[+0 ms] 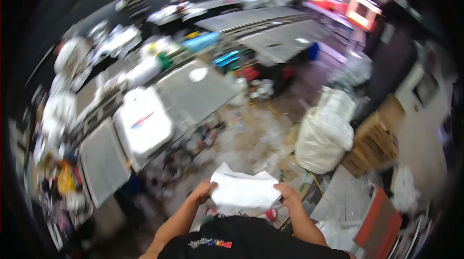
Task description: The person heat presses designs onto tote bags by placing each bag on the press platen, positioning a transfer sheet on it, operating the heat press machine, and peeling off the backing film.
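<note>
A white sheet-like item (244,190), fabric or plastic, spans the space between my hands in front of my body. My left hand (205,191) grips its left edge, and my right hand (286,193) grips its right edge. Its upper rim is uneven, with a raised corner at the left. Up and to the left, a white garment or bag with a small coloured print (146,121) lies flat on a grey work surface (195,96). The view is blurred, so finer detail cannot be told.
Loose clear plastic and scraps litter the floor (253,139). To the right stand a stuffed cream sack (319,143), cardboard boxes (377,146) and a red-edged board (378,219). Another grey panel (105,163) is at the left. Farther off are long grey tables (250,18).
</note>
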A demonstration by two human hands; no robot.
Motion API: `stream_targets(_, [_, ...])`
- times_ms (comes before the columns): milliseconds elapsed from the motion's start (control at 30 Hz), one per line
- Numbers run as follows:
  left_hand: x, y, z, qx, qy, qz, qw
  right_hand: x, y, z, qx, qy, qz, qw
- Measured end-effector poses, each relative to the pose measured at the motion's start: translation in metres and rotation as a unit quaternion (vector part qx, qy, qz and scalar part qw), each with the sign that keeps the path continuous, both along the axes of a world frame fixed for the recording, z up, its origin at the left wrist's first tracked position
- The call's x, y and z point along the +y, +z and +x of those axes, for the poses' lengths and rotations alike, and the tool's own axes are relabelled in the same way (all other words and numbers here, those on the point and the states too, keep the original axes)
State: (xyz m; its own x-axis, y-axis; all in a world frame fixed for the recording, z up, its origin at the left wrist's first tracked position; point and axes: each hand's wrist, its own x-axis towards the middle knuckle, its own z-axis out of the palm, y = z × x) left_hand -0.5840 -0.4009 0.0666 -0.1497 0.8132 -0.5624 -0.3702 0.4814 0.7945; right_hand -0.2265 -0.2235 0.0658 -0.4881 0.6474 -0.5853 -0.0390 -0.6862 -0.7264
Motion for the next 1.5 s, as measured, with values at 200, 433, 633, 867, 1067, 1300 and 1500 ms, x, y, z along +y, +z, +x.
stream_targets(200, [-0.087, 0.133, -0.143, 0.128, 0.17, 0.13, 0.968, 0.036, 0.098, -0.254, 0.069, 0.214, 0.074, 0.972])
stream_targets(433, [-0.132, 0.331, -0.284, 0.313, 0.348, 0.331, 0.82, 0.01, 0.344, -0.478, 0.264, 0.239, 0.387, 0.85])
stream_targets(633, [-0.133, 0.309, -0.354, 0.346, 0.378, 0.325, 0.795, 0.036, 0.315, -0.572, 0.232, 0.236, 0.493, 0.805])
stream_targets(867, [-0.097, 0.089, -0.446, 0.277, 0.428, 0.02, 0.86, 0.089, 0.095, -0.7, -0.034, 0.297, 0.415, 0.86])
stream_targets(1067, [-0.097, -0.031, -0.447, 0.353, 0.339, -0.202, 0.848, 0.07, -0.026, -0.695, -0.277, 0.349, 0.466, 0.764])
stream_targets(1300, [-0.104, -0.032, -0.469, 0.385, 0.276, -0.191, 0.86, 0.051, -0.033, -0.699, -0.289, 0.269, 0.443, 0.805])
stream_targets(1500, [-0.126, -0.022, -0.495, 0.418, 0.23, -0.119, 0.871, 0.03, -0.033, -0.682, -0.264, 0.148, 0.476, 0.826])
